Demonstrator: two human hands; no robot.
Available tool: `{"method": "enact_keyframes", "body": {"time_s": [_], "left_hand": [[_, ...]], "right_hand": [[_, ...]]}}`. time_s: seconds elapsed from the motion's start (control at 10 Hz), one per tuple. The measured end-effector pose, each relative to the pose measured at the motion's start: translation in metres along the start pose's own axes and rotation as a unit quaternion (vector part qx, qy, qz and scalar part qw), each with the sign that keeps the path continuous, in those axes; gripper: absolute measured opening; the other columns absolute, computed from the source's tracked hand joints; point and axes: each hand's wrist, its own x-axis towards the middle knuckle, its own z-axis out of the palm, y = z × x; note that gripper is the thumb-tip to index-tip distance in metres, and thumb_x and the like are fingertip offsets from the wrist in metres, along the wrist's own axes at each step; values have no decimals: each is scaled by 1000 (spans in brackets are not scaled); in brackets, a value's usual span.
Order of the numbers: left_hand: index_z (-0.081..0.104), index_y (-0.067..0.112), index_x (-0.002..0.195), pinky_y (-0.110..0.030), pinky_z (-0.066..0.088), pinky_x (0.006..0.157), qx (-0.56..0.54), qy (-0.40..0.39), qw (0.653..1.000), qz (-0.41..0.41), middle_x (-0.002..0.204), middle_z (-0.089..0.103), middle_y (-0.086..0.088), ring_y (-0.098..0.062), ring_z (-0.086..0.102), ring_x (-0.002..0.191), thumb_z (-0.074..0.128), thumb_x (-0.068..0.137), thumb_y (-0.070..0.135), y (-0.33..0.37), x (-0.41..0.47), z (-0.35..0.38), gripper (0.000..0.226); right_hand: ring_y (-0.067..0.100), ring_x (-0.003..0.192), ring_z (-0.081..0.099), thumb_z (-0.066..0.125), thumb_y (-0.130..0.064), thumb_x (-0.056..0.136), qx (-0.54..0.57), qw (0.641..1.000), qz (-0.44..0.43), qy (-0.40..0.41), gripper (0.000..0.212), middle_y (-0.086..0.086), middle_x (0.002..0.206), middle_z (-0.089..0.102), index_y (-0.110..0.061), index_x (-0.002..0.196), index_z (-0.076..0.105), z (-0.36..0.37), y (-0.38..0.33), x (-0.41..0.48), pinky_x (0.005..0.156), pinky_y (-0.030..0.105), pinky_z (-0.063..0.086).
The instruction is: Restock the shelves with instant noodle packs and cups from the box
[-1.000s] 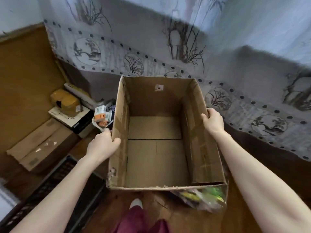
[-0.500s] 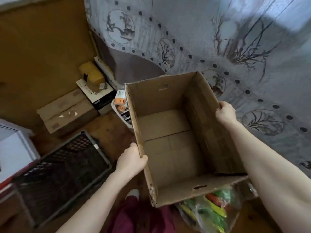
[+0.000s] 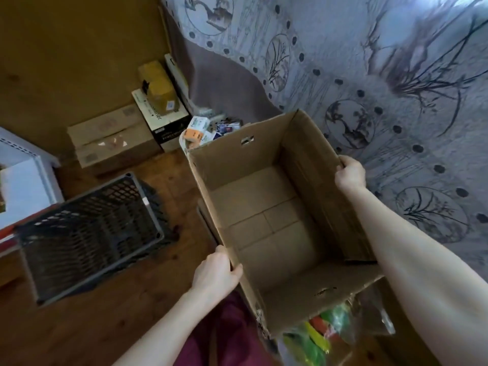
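Brown corrugated cardboard forms the open-topped rectangular box point(image 3: 237, 165), which is held over the wooden plank floor point(image 3: 105, 326) before a grey patterned curtain point(image 3: 396, 75), its bare bottom flaps exposed. Its left wall rim is gripped by the left hand point(image 3: 215, 273), thumb hooked inside, while its right wall rim is clasped by the curled fingers of the right hand point(image 3: 351, 175). A black latticed plastic crate point(image 3: 89, 233) is seen on the floor to the left, and a clear plastic bag of green and yellow packs point(image 3: 324, 336) is seen just beneath the box's near corner.
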Motion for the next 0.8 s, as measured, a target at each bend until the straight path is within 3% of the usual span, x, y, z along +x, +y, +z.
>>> {"method": "enact_keyframes", "body": {"time_s": [0.1, 0.4, 0.6, 0.7, 0.8], "left_hand": [[48, 7, 109, -34, 52, 68, 13, 2, 1000, 1, 91, 63, -5, -24, 64, 82, 52, 91, 40, 0, -2, 14, 38], [45, 8, 110, -27, 42, 59, 65, 26, 998, 4, 94, 65, -5, -24, 65, 84, 47, 91, 50, 12, 0, 24, 46], [43, 6, 119, -31, 49, 68, 97, 16, 995, 18, 97, 65, -5, -23, 65, 88, 42, 91, 54, 13, 2, 21, 56], [45, 8, 118, -32, 49, 69, 130, -4, 991, 42, 98, 65, -5, -23, 65, 88, 37, 92, 56, 9, -2, 15, 56], [49, 11, 110, -31, 45, 67, 158, 20, 985, 62, 98, 66, -5, -23, 64, 90, 35, 94, 53, 8, -4, 0, 48]], "right_hand": [[34, 122, 47, 36, -7, 95, 1, 1000, 0, 3, 40, 17, 131, 53, -10, 133, 48, 12, 4, 5, 99, 37, 39], [35, 119, 49, 33, -8, 96, -31, 999, -6, -32, 41, 17, 132, 51, -12, 135, 42, 21, -6, 28, 96, 41, 42], [38, 122, 44, 35, -6, 92, -94, 991, 10, -94, 52, 17, 136, 45, -18, 142, 30, 15, -11, 32, 105, 50, 36], [37, 124, 43, 39, -8, 90, -113, 990, 18, -79, 51, 18, 137, 44, -12, 141, 30, 17, -12, 28, 105, 50, 35], [38, 123, 44, 42, -3, 88, -89, 995, -41, 7, 47, 21, 133, 48, -3, 134, 39, 24, -23, 10, 107, 49, 34]]}}
